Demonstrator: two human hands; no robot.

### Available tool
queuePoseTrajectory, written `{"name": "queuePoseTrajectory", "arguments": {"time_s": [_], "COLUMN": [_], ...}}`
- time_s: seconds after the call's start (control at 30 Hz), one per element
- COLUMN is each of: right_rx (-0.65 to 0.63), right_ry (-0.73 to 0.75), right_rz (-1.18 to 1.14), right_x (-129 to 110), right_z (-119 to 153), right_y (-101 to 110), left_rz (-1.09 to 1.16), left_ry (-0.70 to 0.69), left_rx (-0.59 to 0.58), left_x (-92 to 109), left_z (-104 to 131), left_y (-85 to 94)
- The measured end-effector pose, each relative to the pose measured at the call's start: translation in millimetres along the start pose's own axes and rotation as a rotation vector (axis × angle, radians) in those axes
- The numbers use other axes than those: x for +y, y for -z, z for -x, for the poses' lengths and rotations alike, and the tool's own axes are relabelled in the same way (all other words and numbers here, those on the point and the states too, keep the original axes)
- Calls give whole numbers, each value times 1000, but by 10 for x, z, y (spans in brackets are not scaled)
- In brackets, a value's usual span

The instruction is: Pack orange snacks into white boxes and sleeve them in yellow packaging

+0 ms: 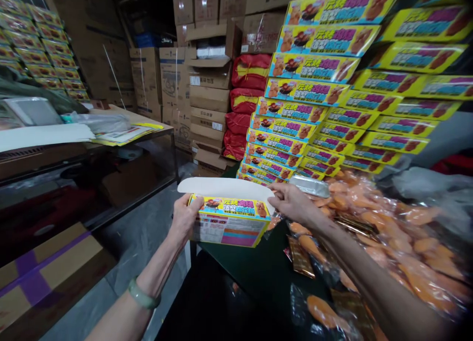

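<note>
A yellow and blue printed carton (231, 220) is held in front of me above the dark green table (251, 259). Its white lid flap (221, 186) stands raised along the far side. My left hand (185, 214) grips the carton's left end, thumb over the top edge. At the right corner my right hand (290, 200) pinches the flap, its fingertips partly hidden. Right of the carton lie orange drumstick-shaped pieces in clear wrappers (417, 242) in a large heap. Brown foil sachets (301, 257) lie among them. The carton's inside is hidden from this angle.
Tall stacks of matching printed cartons (295, 107) rise behind the table. A silver foil tray (309, 185) sits at their foot. Brown cardboard boxes (210, 97) and red bags (246, 102) line the back. Left are a side table (168, 129) and a purple-taped box (55, 277).
</note>
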State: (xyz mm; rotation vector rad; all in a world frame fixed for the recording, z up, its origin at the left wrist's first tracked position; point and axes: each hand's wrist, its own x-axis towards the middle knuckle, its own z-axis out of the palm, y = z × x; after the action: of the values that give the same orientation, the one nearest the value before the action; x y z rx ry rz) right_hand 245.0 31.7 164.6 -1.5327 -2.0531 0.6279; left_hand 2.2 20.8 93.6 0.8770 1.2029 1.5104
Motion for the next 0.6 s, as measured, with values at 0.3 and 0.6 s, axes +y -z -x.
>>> {"name": "queuePoseTrajectory", "arguments": {"time_s": [0.3, 0.6], "right_rx": [531, 718], "right_ry": [84, 114], "right_rz": [16, -49], "right_x": [159, 254], "right_z": [362, 323], "right_y": [-518, -685], "left_rz": [71, -471], "left_ry": [-13, -511], "left_rx": [1, -156], "left_x": [-28, 406], "left_z": [36, -224], "left_y": [-15, 421]}}
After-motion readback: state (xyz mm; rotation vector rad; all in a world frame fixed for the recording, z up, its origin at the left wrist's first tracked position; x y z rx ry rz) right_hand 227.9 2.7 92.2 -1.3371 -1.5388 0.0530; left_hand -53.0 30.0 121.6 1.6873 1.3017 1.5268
